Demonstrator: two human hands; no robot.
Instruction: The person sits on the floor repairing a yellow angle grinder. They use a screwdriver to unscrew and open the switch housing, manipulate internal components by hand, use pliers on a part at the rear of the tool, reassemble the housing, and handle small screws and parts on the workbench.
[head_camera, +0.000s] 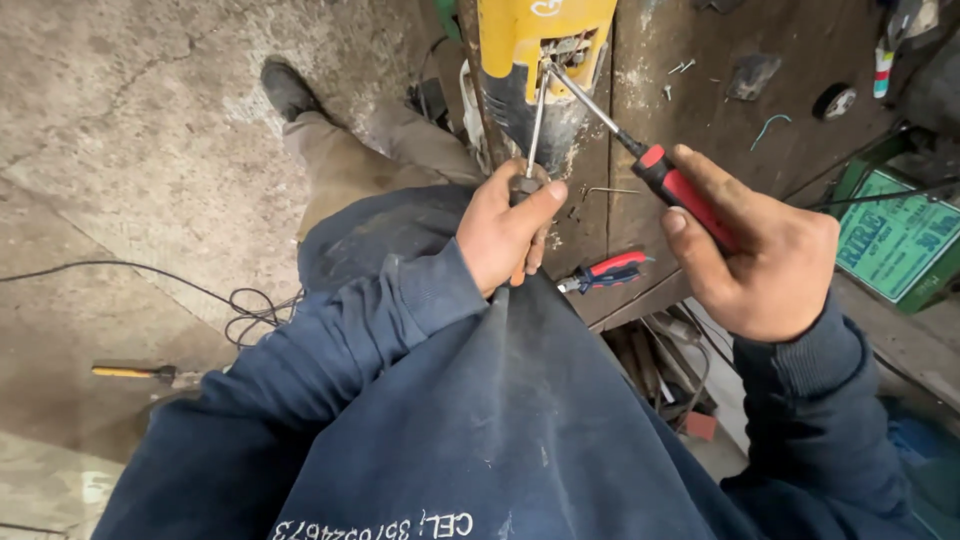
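Left hand clenched on a second tool's handle; right hand gripping red-handled screwdriver. Beyond the fingertips, both shafts meet inside yellow power tool. Risk: tip slipping out toward left fingers under side pressure.

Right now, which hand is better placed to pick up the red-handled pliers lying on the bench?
Left, probably. The left hand sits just beside the pliers, though it holds a thin metal tool. The right hand grips the red screwdriver, tip inside the yellow power tool.
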